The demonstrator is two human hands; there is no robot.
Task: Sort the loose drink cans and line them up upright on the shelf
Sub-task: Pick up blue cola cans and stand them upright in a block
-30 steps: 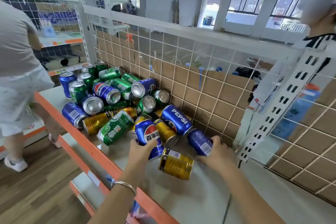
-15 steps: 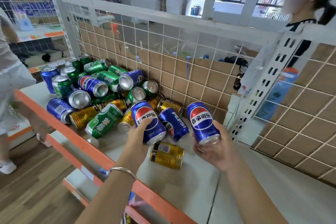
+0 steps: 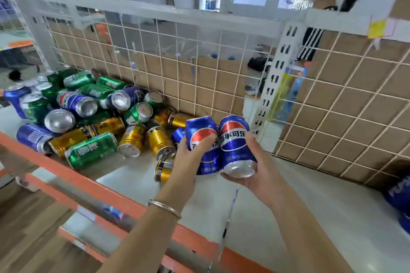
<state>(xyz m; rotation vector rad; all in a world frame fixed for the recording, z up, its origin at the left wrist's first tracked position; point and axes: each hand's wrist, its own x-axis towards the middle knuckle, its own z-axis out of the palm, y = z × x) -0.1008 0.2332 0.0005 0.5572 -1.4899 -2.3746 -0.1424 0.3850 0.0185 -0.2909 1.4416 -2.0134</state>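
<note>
Left grip (image 3: 188, 157) clamped round blue cylindrical aluminium cola can (image 3: 200, 131), right grip (image 3: 255, 175) clamped round second blue cola can (image 3: 235, 146). Cans touching, held above pale shelf board (image 3: 288, 206). Probably stiff, smooth, slippery: hold mid-body. Beyond, loose green, gold, blue cans (image 3: 88, 117) heaped against white wire grid (image 3: 199, 62).

Glossy metal cans (image 3: 91, 150), matt pale shelf (image 3: 310, 206), coated wire grid (image 3: 199, 68), brown cardboard (image 3: 355, 106).

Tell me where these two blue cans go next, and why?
Probably rightwards, stood upright on the bare white shelf. The left grip and right grip hold two tilted blue metal cola cans off it, and loose cans crowd the left side.
</note>
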